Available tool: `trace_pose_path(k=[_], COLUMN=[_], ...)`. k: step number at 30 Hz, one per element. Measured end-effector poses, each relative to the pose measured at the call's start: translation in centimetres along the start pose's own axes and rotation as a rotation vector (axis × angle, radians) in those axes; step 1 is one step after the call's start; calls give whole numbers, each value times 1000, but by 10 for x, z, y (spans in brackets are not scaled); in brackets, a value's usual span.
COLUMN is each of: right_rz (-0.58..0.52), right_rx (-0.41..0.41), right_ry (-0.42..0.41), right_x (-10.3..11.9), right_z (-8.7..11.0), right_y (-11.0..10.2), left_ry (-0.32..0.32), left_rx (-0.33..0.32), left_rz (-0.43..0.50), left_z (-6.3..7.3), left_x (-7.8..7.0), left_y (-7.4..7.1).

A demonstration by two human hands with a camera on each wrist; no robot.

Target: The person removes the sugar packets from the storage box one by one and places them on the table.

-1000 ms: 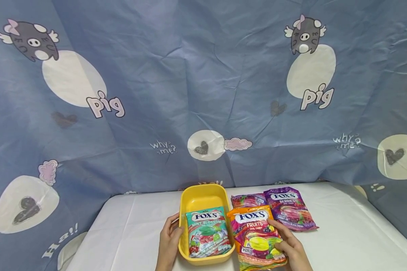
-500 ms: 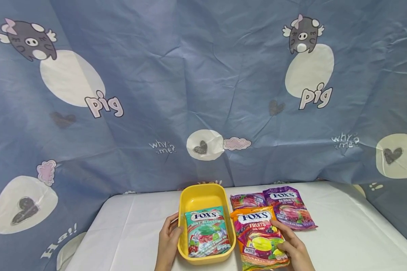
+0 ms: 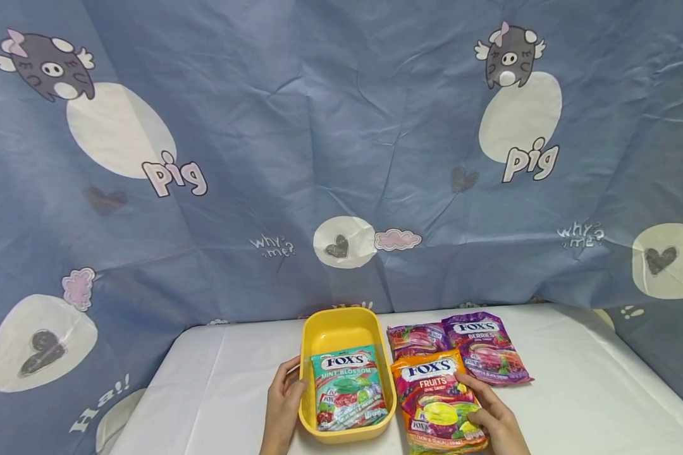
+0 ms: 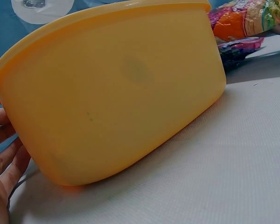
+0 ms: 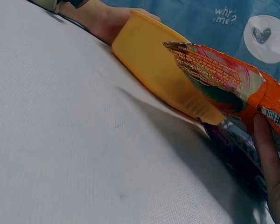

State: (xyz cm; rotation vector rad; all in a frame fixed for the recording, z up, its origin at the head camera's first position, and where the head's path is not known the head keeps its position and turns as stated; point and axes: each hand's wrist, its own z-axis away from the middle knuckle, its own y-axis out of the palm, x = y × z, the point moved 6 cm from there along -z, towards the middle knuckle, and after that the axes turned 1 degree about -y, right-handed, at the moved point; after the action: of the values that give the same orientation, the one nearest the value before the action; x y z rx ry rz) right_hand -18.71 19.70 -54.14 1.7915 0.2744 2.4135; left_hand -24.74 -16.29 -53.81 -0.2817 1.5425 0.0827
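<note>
Fox's Fruits candy bag [image 3: 435, 395], lower centre-right, gripped by right hand [image 3: 496, 417], edge beside yellow tub [image 3: 347, 436]; left hand [image 3: 284, 399] touches tub, fingers spread; white tabletop [image 3: 216, 392] extends lower left.

tub [image 3: 341, 330]: yellow | fruits bag [image 3: 439, 404]: orange-red | mint bag [image 3: 350, 388]: teal | backdrop [image 3: 347, 126]: blue, pig-print

Behind the bare left hand [image 3: 283, 401] sit a dark piece [image 5: 77, 2] and pale greenish band [image 5: 48, 4].

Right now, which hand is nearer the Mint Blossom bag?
Left: the left hand touches the yellow tub, just left of the Mint Blossom bag; the right hand holds the Fruits bag, farther right.
</note>
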Motion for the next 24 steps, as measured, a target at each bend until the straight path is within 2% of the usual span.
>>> trace_pose_path(k=[7,17,24], right_rz=[15,93,117], right_rx=[25,-54,6], right_ry=[0,59,76], right_x=[-2,-14,-18], right_z=[1,2,2], right_y=[-5,-18,-22], left_ry=[-10,6,-4], left_rx=[-1,-2,2], left_rz=[-4,-3,-2], left_z=[0,-1,-1], left_x=[1,0,0], left_y=[1,-1,0])
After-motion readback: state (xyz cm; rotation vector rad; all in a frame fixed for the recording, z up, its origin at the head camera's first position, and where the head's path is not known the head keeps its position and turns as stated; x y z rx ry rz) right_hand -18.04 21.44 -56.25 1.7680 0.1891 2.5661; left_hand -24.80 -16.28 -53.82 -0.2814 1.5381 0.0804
